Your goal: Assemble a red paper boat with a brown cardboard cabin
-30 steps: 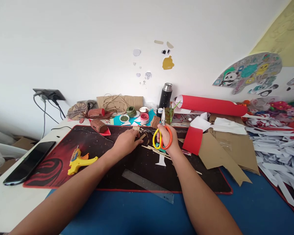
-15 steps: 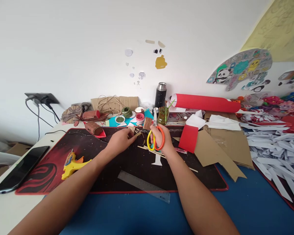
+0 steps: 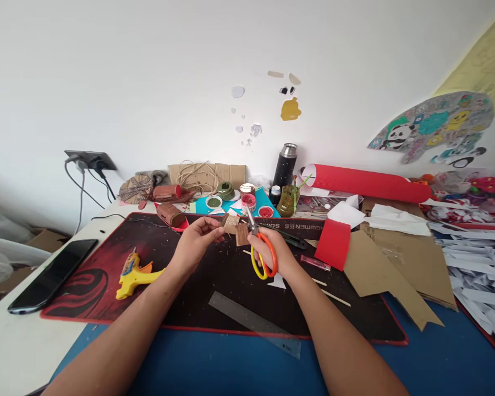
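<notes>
My left hand pinches a small printed cardboard piece between thumb and fingers above the black mat. My right hand holds a pair of scissors with one yellow and one orange handle, its blades pointing up and away. A small brown-painted piece is at my right fingertips, close beside the cardboard piece; whether these fingers grip it I cannot tell. Beneath my right hand lies a white paper cutout, partly covered. Thin wooden sticks rest on the mat, partly under my right forearm.
A yellow glue gun lies on the left of the mat, a clear ruler in front. Paint pots, a black flask and a red roll line the back. Cut cardboard lies right, a phone left.
My view has turned slightly left. The brown piece has come down to my right fingertips, and the cardboard piece in my left hand now shows its printed face. The scissors stay in my right hand.
</notes>
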The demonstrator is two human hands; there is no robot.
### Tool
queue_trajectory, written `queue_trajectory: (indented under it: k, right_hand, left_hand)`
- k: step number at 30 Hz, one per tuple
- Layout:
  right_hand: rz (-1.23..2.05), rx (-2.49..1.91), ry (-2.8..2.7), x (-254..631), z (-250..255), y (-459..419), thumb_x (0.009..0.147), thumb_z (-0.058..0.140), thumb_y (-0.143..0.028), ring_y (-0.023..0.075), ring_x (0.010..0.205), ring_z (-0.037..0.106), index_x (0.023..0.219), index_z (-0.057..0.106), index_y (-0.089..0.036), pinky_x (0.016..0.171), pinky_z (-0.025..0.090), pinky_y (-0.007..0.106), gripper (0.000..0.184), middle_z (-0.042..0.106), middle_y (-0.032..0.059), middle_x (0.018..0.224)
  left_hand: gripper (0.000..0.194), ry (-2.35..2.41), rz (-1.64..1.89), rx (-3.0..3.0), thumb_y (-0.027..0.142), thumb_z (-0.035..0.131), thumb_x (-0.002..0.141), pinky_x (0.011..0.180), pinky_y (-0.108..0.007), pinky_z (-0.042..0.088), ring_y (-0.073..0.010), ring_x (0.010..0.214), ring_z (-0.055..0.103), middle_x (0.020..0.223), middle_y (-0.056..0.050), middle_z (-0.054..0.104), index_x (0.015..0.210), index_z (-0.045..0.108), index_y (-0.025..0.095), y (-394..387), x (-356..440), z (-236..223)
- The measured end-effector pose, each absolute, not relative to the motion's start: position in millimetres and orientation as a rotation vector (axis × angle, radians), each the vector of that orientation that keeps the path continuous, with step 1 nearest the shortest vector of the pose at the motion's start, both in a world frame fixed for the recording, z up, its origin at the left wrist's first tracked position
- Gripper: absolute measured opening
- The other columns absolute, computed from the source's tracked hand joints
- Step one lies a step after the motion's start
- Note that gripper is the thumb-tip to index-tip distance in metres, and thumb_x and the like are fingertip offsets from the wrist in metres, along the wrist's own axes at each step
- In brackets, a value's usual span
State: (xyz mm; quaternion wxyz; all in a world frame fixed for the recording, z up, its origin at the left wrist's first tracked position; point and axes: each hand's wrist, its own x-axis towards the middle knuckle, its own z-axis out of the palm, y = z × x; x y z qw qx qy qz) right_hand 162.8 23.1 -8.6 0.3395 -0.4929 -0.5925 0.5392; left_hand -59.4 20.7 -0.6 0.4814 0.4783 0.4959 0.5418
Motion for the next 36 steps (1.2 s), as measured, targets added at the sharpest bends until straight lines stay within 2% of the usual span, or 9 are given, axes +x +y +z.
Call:
queue_trajectory:
  k: [5,10,17,24,27,32,36]
  right_hand:
    - [1.257,-1.412,-1.801,155,-9,16,0.098,0.064,-0.042,0.0169,0.046,0.063,0.072,0.052,-0.024,0.049,0.044,0.025,0.034,0.062,-0.0028,0.054]
    - [1.098,-1.44,-1.695,158,-11,21,0.1,0.061,-0.05,0.0165,0.047,0.06,0.072,0.052,-0.025,0.051,0.044,0.026,0.039,0.063,-0.0019,0.056]
    - [1.369,-1.257,-1.391,158,-3,21,0.089,0.069,-0.07,0.0154,0.04,0.054,0.077,0.055,-0.025,0.043,0.043,0.026,0.048,0.057,-0.005,0.052]
    - [1.477,-1.175,-1.376,156,-2,17,0.089,0.072,-0.065,0.0136,0.038,0.053,0.081,0.057,-0.024,0.041,0.041,0.024,0.045,0.058,-0.0058,0.051]
    - [1.461,-1.159,-1.403,156,-2,17,0.093,0.07,-0.059,0.0134,0.038,0.053,0.077,0.053,-0.025,0.041,0.042,0.024,0.041,0.058,-0.0056,0.052]
    - [1.477,-1.149,-1.392,157,2,17,0.094,0.068,-0.052,0.0129,0.038,0.053,0.077,0.054,-0.024,0.042,0.042,0.024,0.035,0.058,-0.006,0.052]
    - [1.518,-1.117,-1.43,156,3,15,0.095,0.067,-0.051,0.0132,0.038,0.052,0.084,0.059,-0.024,0.04,0.041,0.023,0.03,0.058,-0.0068,0.051]
  left_hand:
    - [0.044,1.211,1.324,1.23,0.049,0.096,0.066,0.072,-0.031,0.053,-0.0173,0.073,0.067,0.08,0.001,0.07,0.085,0.067,0.021,17,-59,-2]
    - [0.038,1.293,1.277,1.347,0.046,0.092,0.07,0.074,-0.031,0.052,-0.0182,0.077,0.065,0.083,0.0,0.071,0.086,0.067,0.022,15,-59,-3]
    - [0.026,1.39,1.196,1.566,0.044,0.083,0.079,0.073,-0.032,0.05,-0.0188,0.075,0.064,0.082,0.001,0.071,0.086,0.069,0.023,7,-52,-5]
    - [0.02,1.429,1.103,1.7,0.04,0.083,0.08,0.069,-0.032,0.047,-0.0197,0.072,0.061,0.079,0.0,0.072,0.082,0.07,0.025,-1,-42,-1]
    - [0.024,1.358,1.099,1.683,0.041,0.086,0.077,0.071,-0.033,0.049,-0.0209,0.074,0.062,0.079,0.0,0.072,0.083,0.07,0.025,-3,-39,-1]
    - [0.038,1.285,1.309,1.483,0.055,0.082,0.086,0.082,-0.035,0.055,-0.0231,0.086,0.069,0.098,-0.005,0.077,0.104,0.071,0.023,5,-52,4]
    - [0.045,1.271,1.242,1.343,0.06,0.083,0.084,0.076,-0.035,0.055,-0.0225,0.078,0.069,0.086,-0.006,0.078,0.103,0.076,0.021,14,-65,6]
